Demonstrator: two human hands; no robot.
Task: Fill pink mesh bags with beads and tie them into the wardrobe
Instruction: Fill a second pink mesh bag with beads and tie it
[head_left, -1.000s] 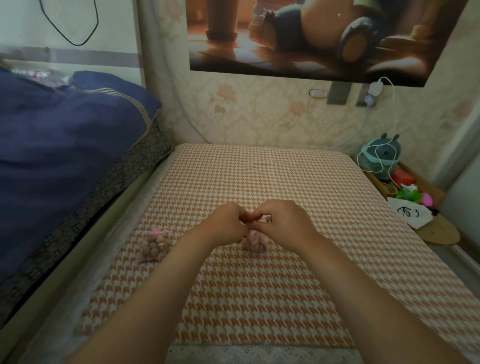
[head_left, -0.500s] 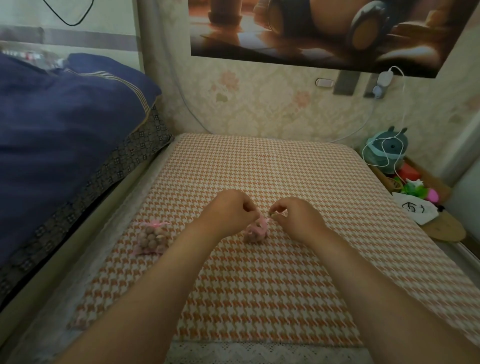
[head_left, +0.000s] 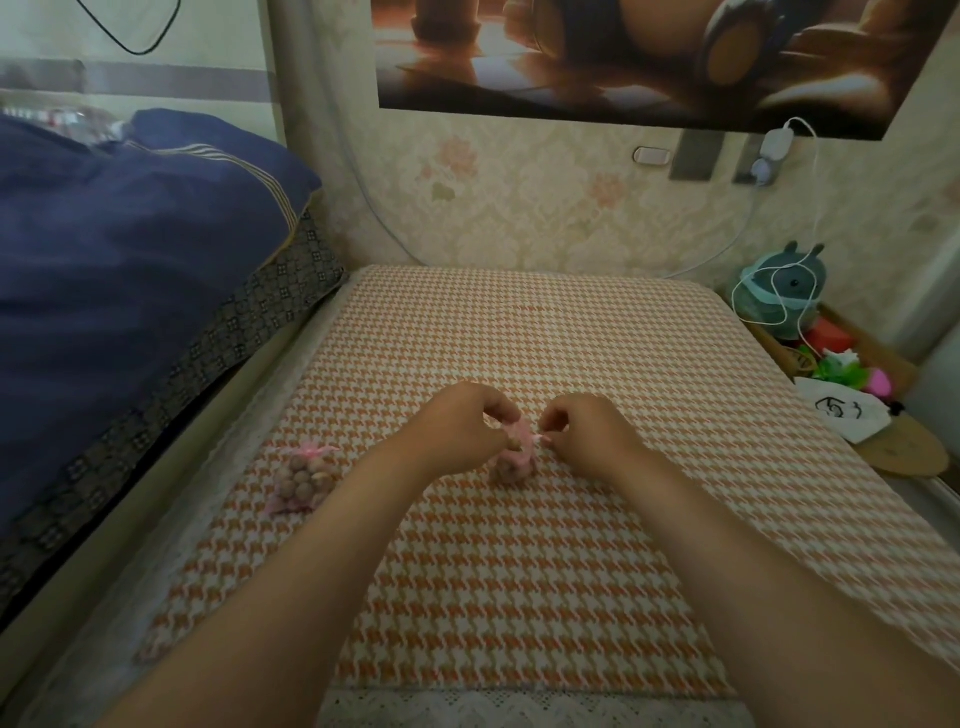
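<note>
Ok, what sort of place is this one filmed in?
Probably a home bedroom: a navy duvet heaped at left, floral wallpaper with a cartoon poster, a plush toy at right. The left hand and right hand pinch the top of a pink mesh bag on houndstooth cloth.

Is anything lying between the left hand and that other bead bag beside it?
Nothing visible: only bare checked mat lies between the left hand and the other bead bag. It and the right hand are pinching the middle bag.

I see a pink mesh bag (head_left: 514, 458) between my left hand (head_left: 462, 431) and right hand (head_left: 589, 436), orange-and-white houndstooth cloth (head_left: 519, 597) beneath, navy quilt (head_left: 130, 249) leftward.
</note>
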